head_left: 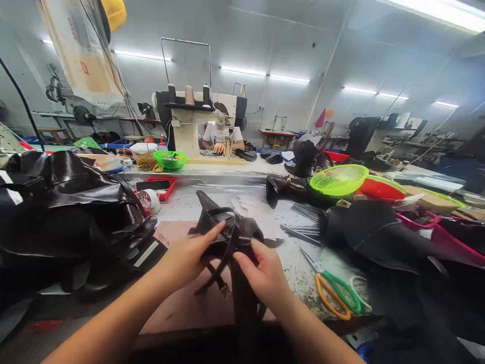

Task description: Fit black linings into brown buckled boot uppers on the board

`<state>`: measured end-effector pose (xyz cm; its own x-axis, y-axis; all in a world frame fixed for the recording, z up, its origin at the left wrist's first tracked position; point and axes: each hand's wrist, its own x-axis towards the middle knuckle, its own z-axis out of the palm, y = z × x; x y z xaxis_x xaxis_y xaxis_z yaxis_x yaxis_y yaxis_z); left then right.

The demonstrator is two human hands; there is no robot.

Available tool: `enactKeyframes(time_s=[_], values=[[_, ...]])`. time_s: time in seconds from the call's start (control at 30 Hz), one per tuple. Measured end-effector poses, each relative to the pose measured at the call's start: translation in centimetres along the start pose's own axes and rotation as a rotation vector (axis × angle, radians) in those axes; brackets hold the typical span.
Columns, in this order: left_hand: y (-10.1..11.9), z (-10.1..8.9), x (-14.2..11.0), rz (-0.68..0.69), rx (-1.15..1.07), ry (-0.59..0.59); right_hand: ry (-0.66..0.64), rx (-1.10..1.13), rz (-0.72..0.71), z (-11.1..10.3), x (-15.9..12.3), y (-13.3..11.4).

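Observation:
A black leather boot upper point(248, 230) with thin straps lies over the front of the table, its pointed end toward the back. My left hand point(193, 255) grips its left side, thumb laid along the leather near a looped strap. On the other side, my right hand point(265, 270) pinches the edge between thumb and fingers. One strap with a small metal buckle point(225, 290) hangs down between my hands. Part of the upper drops below the table's front edge. Scissors point(333, 293) with one orange and one green handle lie to the right of my right hand.
Black leather pieces point(68, 212) are heaped on the left, and dark fabric-like pieces point(364, 227) on the right. Behind stand a red tray point(172, 188), a green basket point(339, 180) and dark boots point(284, 189). A person point(223, 136) sits at a sewing machine point(189, 131) opposite.

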<state>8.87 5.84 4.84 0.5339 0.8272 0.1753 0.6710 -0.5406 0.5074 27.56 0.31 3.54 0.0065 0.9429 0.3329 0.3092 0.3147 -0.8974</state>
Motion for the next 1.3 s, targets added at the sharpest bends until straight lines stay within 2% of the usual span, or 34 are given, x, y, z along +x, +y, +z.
enactKeyframes(time_s=[0.07, 0.13, 0.17, 0.3, 0.37, 0.4, 0.5, 0.6, 0.7, 0.8, 0.87, 0.93, 0.97, 1.03, 1.13, 1.17, 1.2, 1.3], values=[[-0.3, 0.2, 0.7, -0.015, 0.256, 0.149, 0.05, 0.054, 0.031, 1.2, 0.5, 0.5], [-0.9, 0.1, 1.5, -0.018, 0.402, 0.283, 0.094, 0.111, 0.053, 2.5, 1.3, 1.5], [-1.3, 0.1, 1.8, -0.028, 0.439, 0.313, 0.079, 0.14, 0.079, 3.1, 1.6, 2.0], [-2.6, 0.0, 1.8, -0.089, 0.367, 0.32, -0.206, 0.283, 0.254, 4.3, 2.1, 4.2], [-2.4, 0.1, 1.0, -0.104, 0.248, 0.305, -0.294, 0.265, 0.225, 4.1, 1.7, 5.0], [-2.2, 0.1, 0.4, -0.116, 0.199, 0.284, -0.285, 0.198, 0.173, 3.7, 1.6, 5.5], [-1.0, 0.7, -1.1, -0.192, 0.151, 0.16, -0.094, -0.199, 0.073, 1.2, 1.7, 7.3], [-0.1, 1.7, -2.1, -0.249, 0.143, -0.009, 0.105, -0.524, 0.102, -2.0, 3.2, 9.9], [-0.2, 2.0, -2.5, -0.191, 0.159, -0.136, 0.103, -0.55, 0.162, -4.5, 4.9, 12.5], [-1.3, 0.4, -2.7, -0.153, 0.261, -0.216, 0.106, -0.504, 0.249, -5.6, 6.1, 14.7], [-2.6, -1.0, -3.1, -0.238, 0.401, -0.2, 0.188, -0.477, 0.322, -6.1, 6.7, 15.9], [-3.6, -2.0, -3.6, -0.279, 0.547, -0.094, 0.3, -0.443, 0.403, -6.5, 7.4, 17.1], [-3.9, -2.1, -3.8, -0.227, 0.596, -0.01, 0.349, -0.422, 0.44, -6.8, 7.7, 17.6], [-3.5, -1.6, -4.1, -0.005, 0.63, 0.203, 0.429, -0.377, 0.494, -7.4, 8.4, 18.3], [-0.8, 0.6, -3.8, 0.362, 0.567, 0.513, 0.544, -0.34, 0.501, -8.2, 8.9, 18.4], [0.5, 1.6, -3.6, 0.462, 0.517, 0.559, 0.593, -0.343, 0.481, -8.3, 8.9, 18.1], [1.7, 2.5, -3.2, 0.55, 0.456, 0.551, 0.644, -0.353, 0.449, -8.3, 8.9, 17.7], [4.3, 5.6, -2.1, 0.667, 0.322, 0.426, 0.767, -0.411, 0.284, -8.0, 8.4, 15.6]])
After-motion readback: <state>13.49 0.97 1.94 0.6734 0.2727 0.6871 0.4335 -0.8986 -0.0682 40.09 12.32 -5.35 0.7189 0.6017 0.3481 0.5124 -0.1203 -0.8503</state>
